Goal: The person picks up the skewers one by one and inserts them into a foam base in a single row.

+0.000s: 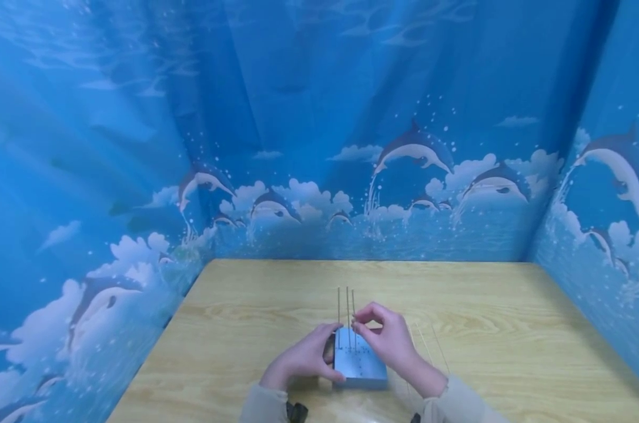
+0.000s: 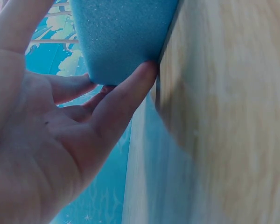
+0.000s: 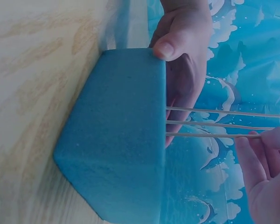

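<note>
A blue foam block (image 1: 360,369) with small dark holes in its top sits on the table. Three thin sticks stand upright in it; the left stick (image 1: 338,308) and the middle stick (image 1: 348,305) stand untouched. My left hand (image 1: 304,355) grips the block's left side, thumb at the near edge and fingers toward the back; in the left wrist view, fingertips rest against the foam (image 2: 126,37). My right hand (image 1: 392,341) pinches the rightmost stick (image 3: 200,135) between thumb and fingers partway up, above the block. That stick's lower end meets the block's top.
More thin sticks (image 1: 424,343) lie on the wooden table (image 1: 488,329) beside my right forearm. Blue curtains (image 1: 308,117) printed with dolphins and clouds surround the table at the back and sides.
</note>
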